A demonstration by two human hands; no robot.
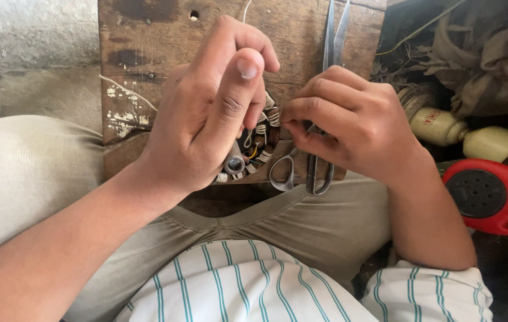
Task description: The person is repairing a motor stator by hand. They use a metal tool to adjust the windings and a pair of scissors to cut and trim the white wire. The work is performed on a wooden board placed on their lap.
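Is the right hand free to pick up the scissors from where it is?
Probably yes: the scissors lie on the wooden board right under the right hand, handles exposed, though its fingers are pinched at the wound coil part.

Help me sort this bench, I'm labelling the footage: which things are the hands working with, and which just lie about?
In use:
left hand
right hand
coil-wound part, under both hands
wooden board beneath it

Lying about:
scissors, on the board under the right hand
red round device
cream bottles
crumpled cloth
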